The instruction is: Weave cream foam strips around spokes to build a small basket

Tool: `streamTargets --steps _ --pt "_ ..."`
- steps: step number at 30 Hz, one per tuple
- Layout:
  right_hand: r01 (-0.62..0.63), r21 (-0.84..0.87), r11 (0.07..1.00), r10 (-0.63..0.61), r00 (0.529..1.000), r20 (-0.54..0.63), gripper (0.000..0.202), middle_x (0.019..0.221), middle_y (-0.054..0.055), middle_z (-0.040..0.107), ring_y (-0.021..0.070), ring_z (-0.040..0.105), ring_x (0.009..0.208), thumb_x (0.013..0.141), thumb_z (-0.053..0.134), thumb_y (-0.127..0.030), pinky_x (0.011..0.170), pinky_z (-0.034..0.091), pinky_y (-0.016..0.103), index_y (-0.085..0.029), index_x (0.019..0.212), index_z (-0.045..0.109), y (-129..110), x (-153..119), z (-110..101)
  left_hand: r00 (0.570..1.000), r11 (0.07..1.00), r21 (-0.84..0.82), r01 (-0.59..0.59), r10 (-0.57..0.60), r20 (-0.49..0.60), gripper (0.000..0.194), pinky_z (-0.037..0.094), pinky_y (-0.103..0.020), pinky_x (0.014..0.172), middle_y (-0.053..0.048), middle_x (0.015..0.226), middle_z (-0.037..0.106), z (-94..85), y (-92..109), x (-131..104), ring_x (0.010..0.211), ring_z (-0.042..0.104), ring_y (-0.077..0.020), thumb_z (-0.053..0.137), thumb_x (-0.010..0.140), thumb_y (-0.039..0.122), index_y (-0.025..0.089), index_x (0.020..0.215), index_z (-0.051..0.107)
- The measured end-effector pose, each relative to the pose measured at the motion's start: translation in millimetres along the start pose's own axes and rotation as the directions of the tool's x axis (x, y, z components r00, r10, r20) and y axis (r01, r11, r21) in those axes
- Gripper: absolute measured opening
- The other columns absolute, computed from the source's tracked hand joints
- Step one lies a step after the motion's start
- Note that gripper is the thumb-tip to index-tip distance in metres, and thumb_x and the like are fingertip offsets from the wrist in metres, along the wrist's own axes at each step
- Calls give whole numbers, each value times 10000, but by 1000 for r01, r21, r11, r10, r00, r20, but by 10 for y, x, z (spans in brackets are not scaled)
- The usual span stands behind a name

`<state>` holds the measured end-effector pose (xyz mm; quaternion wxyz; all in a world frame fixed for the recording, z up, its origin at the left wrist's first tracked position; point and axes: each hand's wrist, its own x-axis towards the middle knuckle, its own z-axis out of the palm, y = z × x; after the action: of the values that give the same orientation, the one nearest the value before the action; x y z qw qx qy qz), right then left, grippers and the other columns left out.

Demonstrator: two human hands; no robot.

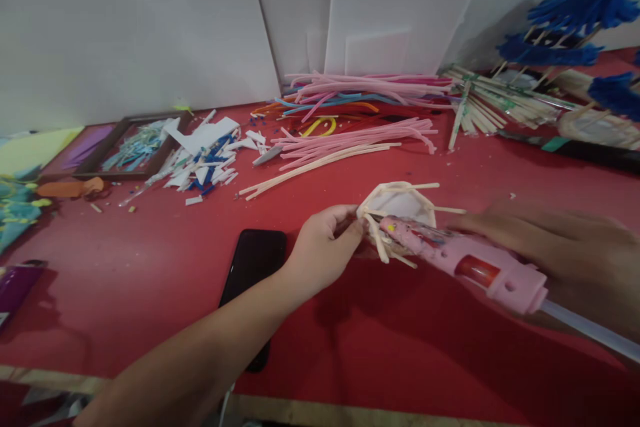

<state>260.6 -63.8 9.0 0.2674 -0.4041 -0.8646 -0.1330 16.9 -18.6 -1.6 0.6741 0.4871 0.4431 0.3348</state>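
Note:
My left hand (327, 240) pinches the left edge of a small white piece (400, 202) rimmed with cream strips, with several thin sticks poking out of it. A pink glue gun (475, 264) lies across from the right, its tip against the piece beside my left fingertips. A clear glue stick (590, 327) runs out of its back end. My right hand (565, 247) is blurred and wrapped round the glue gun from behind, its fingers partly hidden. Below my left wrist a black phone (257, 260) lies partly under my forearm.
Pink pipe cleaners (360, 140) and cream ones (310, 170) lie behind the piece. White and blue scraps (210, 154) and a brown frame (95, 164) are at the back left. Wooden sticks (485, 107) and blue-topped models (575, 20) stand at the back right.

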Motion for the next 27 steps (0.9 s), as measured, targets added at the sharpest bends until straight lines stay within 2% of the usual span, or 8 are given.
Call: streamTargets --steps 10,18,27 --pt "-53 -15 998 54 998 16 221 728 4 651 149 552 502 1036 354 -345 478 395 294 -266 913 520 -26 -60 18 1000 996 -82 23 -23 6 85 604 -265 708 -35 800 777 16 8 -17 647 715 -126 659 887 207 155 863 722" --pt "-88 31 996 88 996 1 203 710 -8 621 146 548 506 1022 397 -402 465 380 282 -270 907 501 -7 -93 4 999 993 -117 13 -8 38 108 623 -329 805 -34 806 768 -6 -19 -40 710 740 -151 735 845 256 157 865 696" --pt "-98 47 994 98 995 6 169 706 -11 605 142 547 518 1025 398 -380 463 366 275 -273 924 481 -25 -75 2 998 992 -121 22 -16 54 140 626 -350 843 -41 857 777 -17 -14 -33 781 764 -177 753 828 270 163 879 678"
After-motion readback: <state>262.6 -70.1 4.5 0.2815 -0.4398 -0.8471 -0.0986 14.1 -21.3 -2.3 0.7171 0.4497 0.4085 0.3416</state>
